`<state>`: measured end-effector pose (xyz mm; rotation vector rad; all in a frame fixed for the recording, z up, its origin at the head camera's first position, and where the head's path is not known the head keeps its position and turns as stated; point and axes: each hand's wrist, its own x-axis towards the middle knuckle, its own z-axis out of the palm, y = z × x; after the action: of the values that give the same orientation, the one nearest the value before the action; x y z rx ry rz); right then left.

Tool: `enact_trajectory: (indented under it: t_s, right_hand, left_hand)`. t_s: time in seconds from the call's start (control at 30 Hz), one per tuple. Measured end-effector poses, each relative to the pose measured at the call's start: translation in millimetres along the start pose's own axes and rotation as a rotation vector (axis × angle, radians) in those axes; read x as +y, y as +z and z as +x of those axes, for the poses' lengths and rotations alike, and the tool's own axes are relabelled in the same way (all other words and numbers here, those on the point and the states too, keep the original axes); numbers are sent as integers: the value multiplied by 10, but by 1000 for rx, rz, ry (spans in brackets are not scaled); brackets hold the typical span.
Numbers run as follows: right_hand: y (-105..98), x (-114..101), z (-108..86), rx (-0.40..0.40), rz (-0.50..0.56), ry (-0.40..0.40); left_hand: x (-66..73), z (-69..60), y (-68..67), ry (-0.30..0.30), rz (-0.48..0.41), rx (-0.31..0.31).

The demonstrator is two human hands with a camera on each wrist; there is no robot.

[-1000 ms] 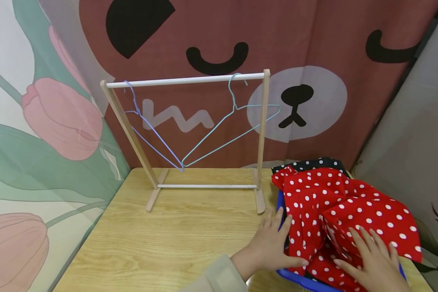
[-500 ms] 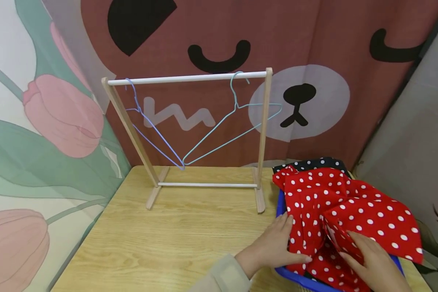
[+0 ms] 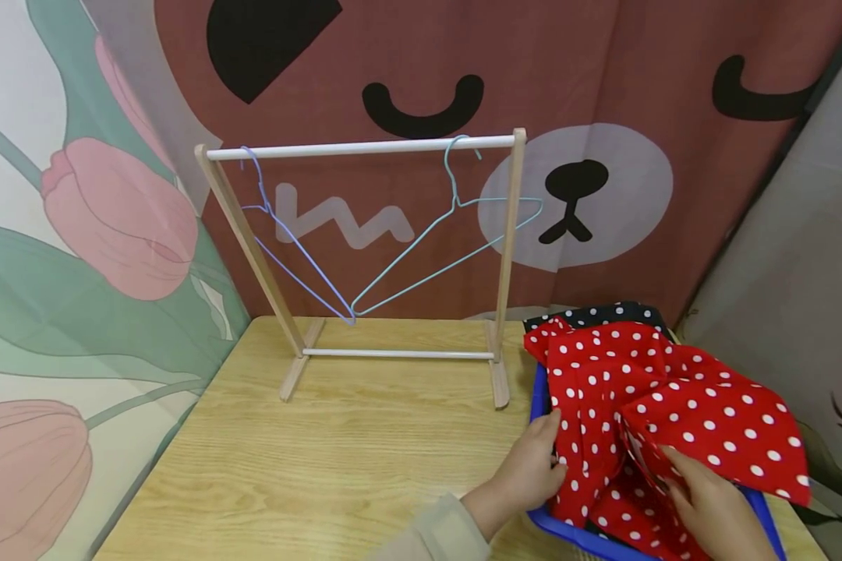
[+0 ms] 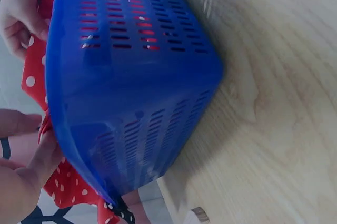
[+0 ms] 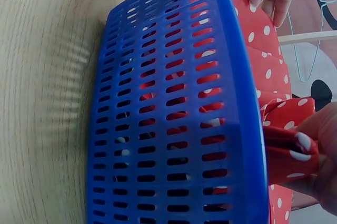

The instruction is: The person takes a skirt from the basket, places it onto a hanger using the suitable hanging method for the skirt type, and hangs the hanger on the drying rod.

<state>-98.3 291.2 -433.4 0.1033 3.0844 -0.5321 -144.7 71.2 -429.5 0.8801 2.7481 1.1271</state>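
A red cloth garment with white polka dots (image 3: 603,374) lies bunched in a blue plastic basket (image 3: 568,533) at the right, spilling over its rim. At the basket's left side, my left hand (image 3: 528,469) pinches the garment's edge between thumb and fingers; the left wrist view shows the red cloth (image 4: 31,71) over the rim. My right hand (image 3: 721,508) grips a fold nearer the front right, its fingertips partly hidden by cloth. In the right wrist view that hand (image 5: 325,166) holds the fold just beyond the basket wall (image 5: 174,103). Black dotted cloth (image 3: 612,315) shows behind the red.
On the wooden table (image 3: 365,452) stands a small wooden rack (image 3: 508,257) with a white top rail (image 3: 365,148). A purple hanger (image 3: 302,253) and a light-blue hanger (image 3: 421,238) hang from it. A printed bear curtain (image 3: 428,47) backs the table.
Both hands were spread over the garment. The left fingers have curled onto its left edge, and the right hand has closed on a front fold. The garment has barely shifted.
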Motion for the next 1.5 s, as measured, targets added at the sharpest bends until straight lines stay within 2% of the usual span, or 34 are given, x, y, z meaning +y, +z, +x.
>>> enact_trajectory:
  t_s: [0.2, 0.3, 0.47, 0.6, 0.73, 0.9, 1.03, 1.27, 1.37, 1.5]
  right_hand:
    - [-18, -65, 0, 50, 17, -12]
    - [-28, -87, 26, 39, 9, -2]
    - [-41, -103, 69, 17, -2, -20]
    - [-26, -101, 60, 63, 11, -38]
    - [-12, -70, 51, 68, 42, -7]
    - [-20, -3, 72, -16, 115, 67]
    - [-38, 39, 79, -42, 136, 116]
    - [-77, 80, 14, 24, 117, 95]
    - [-89, 95, -27, 63, 162, 81]
    - [-66, 103, -81, 173, 231, 66]
  left_hand:
    - [4, 2, 53, -74, -119, 39]
    - [5, 2, 63, -90, -146, 50]
    - [1, 17, 72, -127, -181, 21]
    - [-9, 21, 88, -152, -215, -1]
    - [-36, 20, 113, -163, -284, 2]
    - [-71, 29, 134, -129, -370, 40]
    - [-88, 45, 139, -85, -372, 79]
    - [-111, 63, 157, -23, -341, 100]
    - [-120, 72, 154, 4, -346, 113]
    - [-140, 81, 133, 8, -385, 121]
